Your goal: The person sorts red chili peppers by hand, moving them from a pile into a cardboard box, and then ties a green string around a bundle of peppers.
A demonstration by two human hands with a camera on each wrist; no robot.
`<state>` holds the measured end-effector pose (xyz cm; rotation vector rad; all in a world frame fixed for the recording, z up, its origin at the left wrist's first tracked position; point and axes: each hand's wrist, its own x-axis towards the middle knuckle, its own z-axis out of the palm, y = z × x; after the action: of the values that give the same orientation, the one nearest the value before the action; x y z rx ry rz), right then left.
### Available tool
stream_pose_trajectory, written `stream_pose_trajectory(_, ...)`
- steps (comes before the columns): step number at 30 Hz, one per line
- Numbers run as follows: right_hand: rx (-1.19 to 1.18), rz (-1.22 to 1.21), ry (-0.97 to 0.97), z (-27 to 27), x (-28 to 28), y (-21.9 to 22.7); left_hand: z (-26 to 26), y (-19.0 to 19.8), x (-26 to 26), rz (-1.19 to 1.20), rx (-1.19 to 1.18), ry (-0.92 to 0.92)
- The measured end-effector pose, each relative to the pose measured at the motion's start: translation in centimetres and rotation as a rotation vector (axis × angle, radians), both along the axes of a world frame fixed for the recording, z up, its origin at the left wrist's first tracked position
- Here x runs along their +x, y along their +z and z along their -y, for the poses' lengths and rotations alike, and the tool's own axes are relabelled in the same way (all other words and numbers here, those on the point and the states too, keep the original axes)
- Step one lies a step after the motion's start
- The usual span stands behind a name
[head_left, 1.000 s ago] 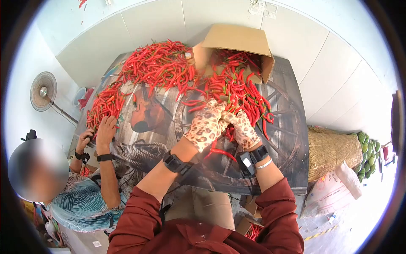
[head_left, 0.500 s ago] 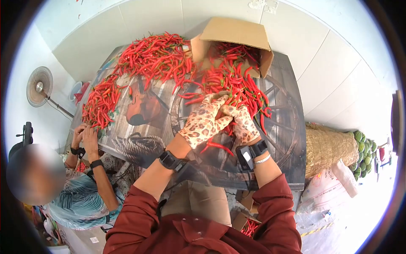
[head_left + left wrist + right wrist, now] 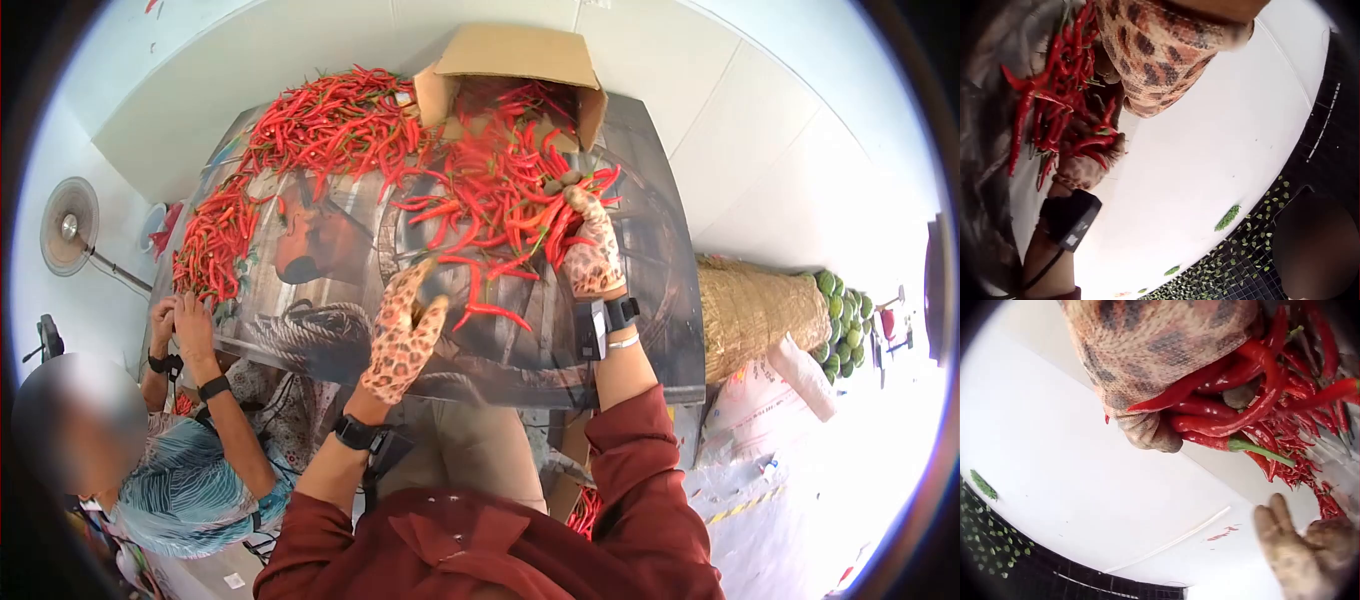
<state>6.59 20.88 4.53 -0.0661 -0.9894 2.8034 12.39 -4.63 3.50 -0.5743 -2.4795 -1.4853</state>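
In the head view, red chilies (image 3: 475, 190) spill from a cardboard box (image 3: 520, 55) across the printed table. The gloved right hand (image 3: 592, 248), at the right side of this heap, holds several chilies, their ends poking out past the fingers; the right wrist view shows these chilies (image 3: 1229, 419) close up under the glove (image 3: 1166, 356). Nearer the table's front edge, the gloved left hand (image 3: 405, 335) is held with thumb and fingers apart and nothing between them. A few loose chilies (image 3: 495, 312) lie between the two hands.
A larger chili pile (image 3: 340, 125) covers the table's back left. At the left, another person's hands (image 3: 185, 320) touch the pile's near end. A fan (image 3: 70, 226) stands beyond. Right of the table are a straw-coloured roll (image 3: 765, 320), a white sack (image 3: 750, 410) and green round fruit (image 3: 845, 325).
The hands were together over the heap; the left has drawn back toward the front left, fingers spread, while the right has moved up and right with chilies. The view has shifted.
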Motion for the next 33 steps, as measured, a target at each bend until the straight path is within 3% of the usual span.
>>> stream_pose_trajectory(2,-0.019,-0.138,-0.08,-0.8,1.5,0.2,1.0,-1.4,1.3,0.029,0.0,0.004)
stream_pose_trajectory(6,-0.087,-0.057,-0.203,-4.1,6.5,-1.5,1.9,-3.7,1.9,-0.064,-0.155,0.015)
stream_pose_trajectory(7,-0.07,-0.109,-0.262,-4.5,8.6,-1.1,1.7,-3.3,2.1,-0.15,-0.22,0.0)
stream_pose_trajectory(9,-0.033,-0.116,-0.374,-6.0,14.3,-1.5,1.2,-3.8,2.2,-0.008,-0.074,0.024)
stream_pose_trajectory(11,-0.079,-0.139,-0.392,-7.1,20.4,-2.0,1.2,-3.6,2.1,0.036,-0.071,-0.004)
stream_pose_trajectory(14,-0.029,-0.171,-0.52,-8.6,29.2,-4.3,1.4,-3.7,2.1,-0.043,-0.199,-0.009)
stream_pose_trajectory(16,0.02,0.018,-0.724,-8.1,33.9,-5.4,1.2,-3.8,2.2,-0.061,-0.219,-0.021)
stream_pose_trajectory(17,0.02,0.023,-0.73,-8.0,35.8,-6.4,1.0,-3.5,2.3,-0.045,-0.198,-0.012)
stream_pose_trajectory(19,0.066,0.263,-0.798,-8.6,38.8,-9.6,0.6,-3.2,2.6,-0.028,-0.175,-0.006)
stream_pose_trajectory(22,0.246,0.71,-0.835,-10.1,40.5,-14.6,0.8,-3.3,2.5,-0.112,-0.228,-0.021)
stream_pose_trajectory(25,0.44,0.862,-0.766,-12.0,40.4,-21.6,0.8,-3.6,2.4,-0.107,-0.197,-0.035)
stream_pose_trajectory(26,0.526,1.085,-0.727,-11.2,38.9,-20.1,0.7,-3.5,2.5,-0.113,-0.199,-0.027)
stream_pose_trajectory(29,0.91,1.088,-0.714,-11.8,37.1,-23.5,0.8,-3.3,2.6,-0.133,-0.227,-0.056)
stream_pose_trajectory(30,0.907,1.083,-0.71,-12.5,36.6,-24.8,0.8,-3.5,2.5,-0.161,-0.242,-0.055)
stream_pose_trajectory(32,1.167,1.246,-0.52,-13.8,36.1,-27.2,0.9,-3.8,2.5,-0.207,-0.281,-0.043)
stream_pose_trajectory(33,1.164,1.246,-0.523,-14.1,35.6,-27.9,0.9,-3.8,2.4,-0.209,-0.281,-0.046)
